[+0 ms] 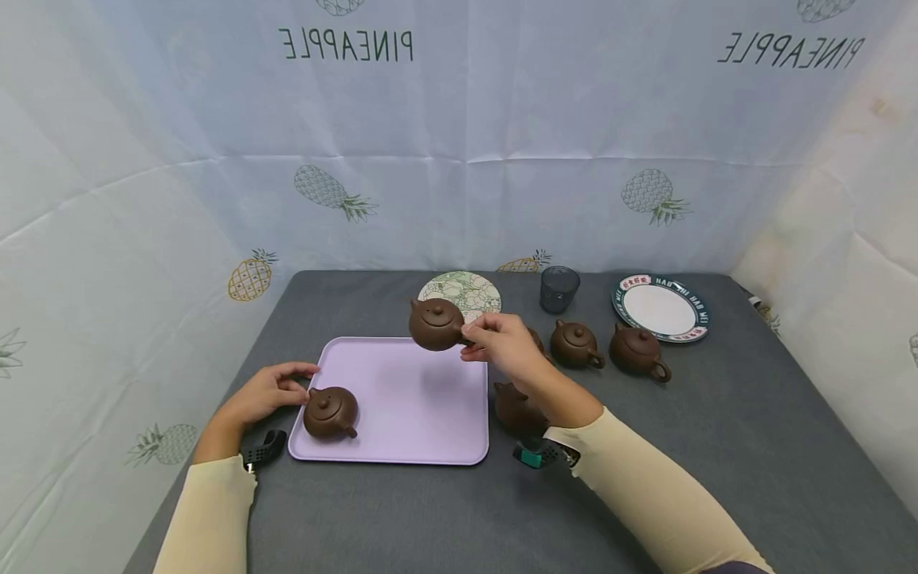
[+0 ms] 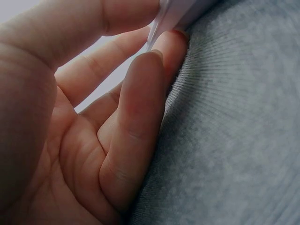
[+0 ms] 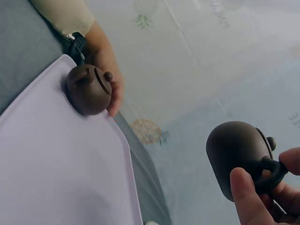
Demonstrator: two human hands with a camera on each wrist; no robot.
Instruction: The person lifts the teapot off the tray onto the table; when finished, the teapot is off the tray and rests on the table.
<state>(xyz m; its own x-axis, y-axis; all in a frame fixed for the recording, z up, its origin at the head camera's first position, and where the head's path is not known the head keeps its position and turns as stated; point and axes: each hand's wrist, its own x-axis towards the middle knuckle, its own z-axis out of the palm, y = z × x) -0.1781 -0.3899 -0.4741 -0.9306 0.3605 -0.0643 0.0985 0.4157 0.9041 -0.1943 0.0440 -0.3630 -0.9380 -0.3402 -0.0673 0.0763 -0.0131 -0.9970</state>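
My right hand point(image 1: 498, 339) pinches the handle of a brown clay teapot point(image 1: 435, 324) and holds it in the air above the far edge of a lilac tray point(image 1: 416, 406). In the right wrist view this teapot point(image 3: 239, 152) hangs from my thumb and fingers. My left hand point(image 1: 268, 392) holds the tray's left rim, its fingertips at the edge in the left wrist view. Close by its thumb, a second brown teapot point(image 1: 330, 413) stands on the tray's left part, lid on.
Right of the tray stand several more brown teapots point(image 1: 574, 344), partly hidden by my right arm. Behind them are a dark glass cup point(image 1: 559, 288) and a white plate with a patterned rim point(image 1: 660, 309). A round green-patterned mat point(image 1: 462, 291) lies behind the tray.
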